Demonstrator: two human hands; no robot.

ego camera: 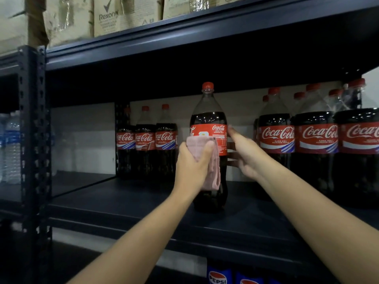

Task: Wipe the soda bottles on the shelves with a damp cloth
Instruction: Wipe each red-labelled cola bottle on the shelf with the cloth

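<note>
A tall cola bottle (209, 128) with a red cap stands upright near the front edge of the dark metal shelf (127, 203), set apart from the rows behind it. The left hand (191, 165) has its fingers curled round a folded pink cloth (205, 158) and presses it against the left side of the bottle, over the lower edge of the red label. The right hand (245, 154) lies against the bottle's right side with fingers fairly straight, the tips reaching round toward the far side at label height — it steadies rather than grips, as far as one can tell.

To the far left on the same shelf stand three smaller cola bottles (146, 140) in a row, close against the back. To the right, a group of large cola bottles (316, 138) stands shoulder to shoulder, some with blurred caps showing behind them. On the shelf above sit brown cardboard boxes (106, 15), one printed with a brand name. Below, at the lower edge, the tops of blue Pepsi bottles (218, 275) peep out. Far left, in the neighbouring bay beyond the rack's perforated upright (33, 130), stand clear water bottles (12, 144).
</note>
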